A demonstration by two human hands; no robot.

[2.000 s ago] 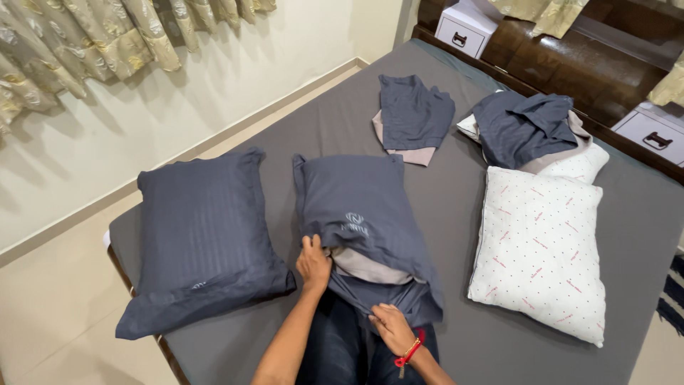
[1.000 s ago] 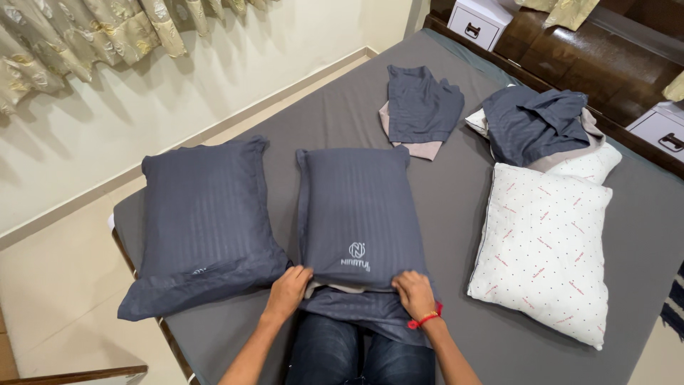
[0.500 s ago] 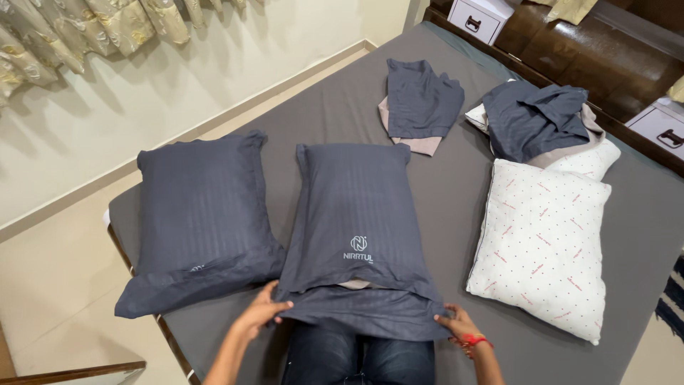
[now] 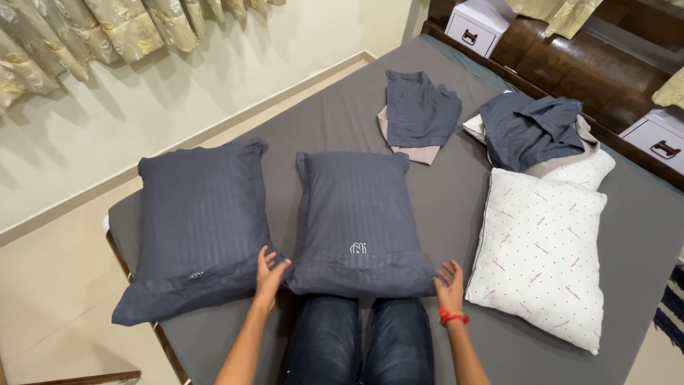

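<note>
**Both hands flank the middle pillow**

Head view: your left hand [image 4: 269, 274] and right hand [image 4: 449, 284] are open, holding nothing, at the near corners of the grey-cased pillow [image 4: 358, 221] on the bed [image 4: 335, 121]. Its long axis runs away from you; both hands are equally near.

Two white boxes stood on the dark wooden ledge behind the head of the bed. One white box [image 4: 476, 26] sat near the ledge's far-left end, a squarish carton with a dark handle-shaped mark on its front face. The other white box [image 4: 657, 134] sat toward the right edge, long and low, with the same kind of dark mark on its side. A small pale emblem [image 4: 358, 248] was stitched onto the dark grey pillow cover near the bed's front edge, round in outline. No signs or screens showed anywhere.
</note>
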